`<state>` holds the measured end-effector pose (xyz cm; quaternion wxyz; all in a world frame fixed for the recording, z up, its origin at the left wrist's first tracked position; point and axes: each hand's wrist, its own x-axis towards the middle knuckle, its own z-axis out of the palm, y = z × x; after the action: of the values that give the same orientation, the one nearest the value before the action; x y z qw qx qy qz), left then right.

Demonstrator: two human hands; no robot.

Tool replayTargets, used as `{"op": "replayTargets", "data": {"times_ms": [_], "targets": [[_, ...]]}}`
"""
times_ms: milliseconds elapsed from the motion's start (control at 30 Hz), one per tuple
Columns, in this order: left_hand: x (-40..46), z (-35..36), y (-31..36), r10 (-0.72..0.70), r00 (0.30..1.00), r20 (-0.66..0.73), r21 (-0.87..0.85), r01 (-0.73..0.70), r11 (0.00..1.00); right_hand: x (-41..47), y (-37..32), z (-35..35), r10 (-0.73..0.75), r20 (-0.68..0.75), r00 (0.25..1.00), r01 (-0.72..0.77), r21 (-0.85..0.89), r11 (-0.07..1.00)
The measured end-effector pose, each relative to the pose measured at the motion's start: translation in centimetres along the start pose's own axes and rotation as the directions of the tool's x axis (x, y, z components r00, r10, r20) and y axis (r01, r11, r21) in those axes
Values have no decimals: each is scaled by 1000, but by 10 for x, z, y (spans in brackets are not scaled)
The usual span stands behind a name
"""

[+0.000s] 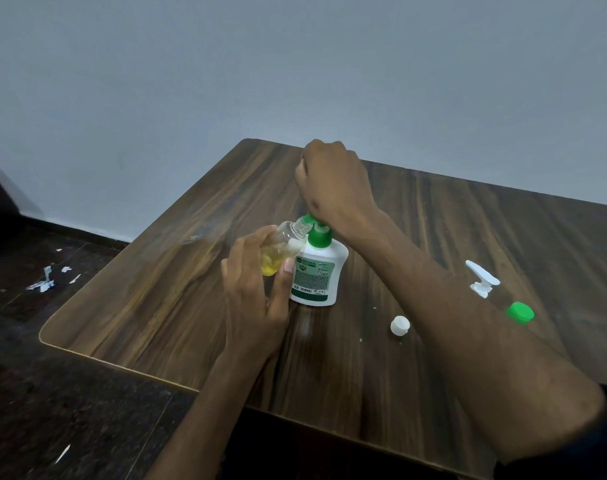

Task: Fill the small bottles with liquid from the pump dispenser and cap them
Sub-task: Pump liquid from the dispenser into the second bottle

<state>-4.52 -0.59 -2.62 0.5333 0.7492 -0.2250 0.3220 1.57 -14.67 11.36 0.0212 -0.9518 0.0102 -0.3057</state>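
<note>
Wood-grain desk [433,209] by a grey wall. Left hand [253,289] grips small bottle [281,249], part full of yellow liquid, tilted w/ neck up-right against the nozzle of pump dispenser [317,268]. Right hand [333,181], fingers curled, presses pump head. White cap [400,324], green cap [520,312], white sprayer top [482,280] lie loose to the right, none in the way

Left hand [253,289] gripping; right hand [333,181] (fisted) pressing.

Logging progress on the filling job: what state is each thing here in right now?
Small bottle: uncapped, tilted, partly filled with yellow liquid.
Pump dispenser: upright on table.
White cap: loose on table.
Green cap: loose on table.
Left hand: holds bottle.
Right hand: presses pump.
</note>
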Motion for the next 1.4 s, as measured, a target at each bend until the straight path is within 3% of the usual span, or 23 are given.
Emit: {"op": "replayTargets", "data": {"times_ms": [567, 1400], "targets": [[0, 0, 2, -7, 1000, -9, -8, 7, 1000, -1, 2, 5, 20, 22, 1000, -22, 65, 998], [0, -1, 3, 9, 1000, -12, -15, -9, 1000, 0, -2, -5, -18, 23, 1000, 19, -37, 999]]}}
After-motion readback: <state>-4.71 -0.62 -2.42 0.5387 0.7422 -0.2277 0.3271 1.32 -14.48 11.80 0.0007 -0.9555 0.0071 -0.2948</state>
